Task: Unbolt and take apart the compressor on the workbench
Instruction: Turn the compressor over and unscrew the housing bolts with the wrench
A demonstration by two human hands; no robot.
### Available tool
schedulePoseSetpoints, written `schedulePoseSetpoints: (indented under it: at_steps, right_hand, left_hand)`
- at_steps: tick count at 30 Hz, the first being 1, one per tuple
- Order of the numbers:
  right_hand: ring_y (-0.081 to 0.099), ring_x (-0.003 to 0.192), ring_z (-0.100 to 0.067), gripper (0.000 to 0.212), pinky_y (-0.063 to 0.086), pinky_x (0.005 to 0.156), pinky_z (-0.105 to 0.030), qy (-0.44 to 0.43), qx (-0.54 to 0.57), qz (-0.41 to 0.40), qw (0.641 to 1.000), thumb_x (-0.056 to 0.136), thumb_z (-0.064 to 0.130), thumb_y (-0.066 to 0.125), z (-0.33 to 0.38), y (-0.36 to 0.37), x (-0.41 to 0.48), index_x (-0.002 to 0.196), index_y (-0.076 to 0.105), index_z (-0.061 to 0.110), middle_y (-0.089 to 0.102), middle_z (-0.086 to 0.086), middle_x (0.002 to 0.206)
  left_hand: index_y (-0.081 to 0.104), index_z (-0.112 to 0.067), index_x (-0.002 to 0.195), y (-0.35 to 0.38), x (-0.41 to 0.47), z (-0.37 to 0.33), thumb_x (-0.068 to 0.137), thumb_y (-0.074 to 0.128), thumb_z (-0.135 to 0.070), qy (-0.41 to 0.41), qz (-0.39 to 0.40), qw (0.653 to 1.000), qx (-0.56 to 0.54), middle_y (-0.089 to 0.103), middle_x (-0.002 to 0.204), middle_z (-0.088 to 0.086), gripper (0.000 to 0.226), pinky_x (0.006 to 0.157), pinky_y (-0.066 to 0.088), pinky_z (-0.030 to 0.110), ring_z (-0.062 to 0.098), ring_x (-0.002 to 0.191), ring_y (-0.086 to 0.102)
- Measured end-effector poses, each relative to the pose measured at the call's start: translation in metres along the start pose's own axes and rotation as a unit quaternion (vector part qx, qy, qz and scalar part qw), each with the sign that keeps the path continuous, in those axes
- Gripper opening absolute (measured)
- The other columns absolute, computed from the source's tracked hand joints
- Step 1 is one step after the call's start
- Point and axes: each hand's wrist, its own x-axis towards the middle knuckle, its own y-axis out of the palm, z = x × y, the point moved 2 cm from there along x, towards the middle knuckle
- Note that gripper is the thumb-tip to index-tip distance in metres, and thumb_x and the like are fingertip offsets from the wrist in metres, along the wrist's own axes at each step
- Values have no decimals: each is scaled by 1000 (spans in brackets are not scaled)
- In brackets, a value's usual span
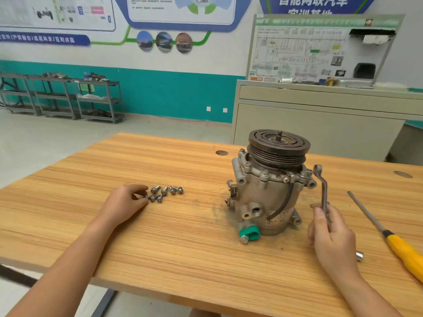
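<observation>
1. Head view, count: one compressor (270, 186), one wrench (322, 191), one screwdriver (389, 234), two hands, all on or over one workbench (160, 236).
2. Compressor stands upright, pulley on top, just left of the right hand (329, 232) and well right of the left hand (124, 202).
3. Loose bolts (164, 193): six or seven in a cluster at the left hand's fingertips; they overlap, so the count is unsure.
4. Left hand: fingers curled, thumb and forefinger pinching one bolt at the cluster's nearest edge.
5. Right hand: curled round the wrench's lower end; the wrench stands upright, ring end up beside the compressor's flange.
6. Flange bolt heads: at least four show; the far side is hidden behind the pulley.
7. Screwdriver lies right of the right hand, yellow handle cut off at the frame edge.
8. Small chrome piece (359, 256) peeks out just right of the right wrist, mostly hidden, not identifiable.
</observation>
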Motion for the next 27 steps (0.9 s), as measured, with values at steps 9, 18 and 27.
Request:
schedulePoseSetpoints:
  at_steps: [9,18,27]
  right_hand:
    - [50,50,-17,42,40,51,-35,13,-99,58,993,95,19,43,24,-22,0,135,42,33,54,-10,56]
    - [51,56,-17,46,40,53,-31,-7,-346,171,923,97,36,35,70,-61,17,140,22,47,53,4,60]
    - [27,44,-13,83,18,37,-26,-133,-642,272,705,79,-7,39,121,-68,42,147,-4,15,32,4,57]
  left_hand:
    - [38,-33,137,7,-14,-112,64,65,-55,196,24,944,-264,46,127,-28,81,89,35,14,-13,112,48]
    - [22,-34,146,75,-5,-195,73,48,-57,172,127,895,-392,30,145,-17,81,103,30,27,1,132,28]
    - [41,-28,134,78,-3,-197,71,51,-50,160,91,881,-435,52,126,-9,67,77,43,16,4,113,51]
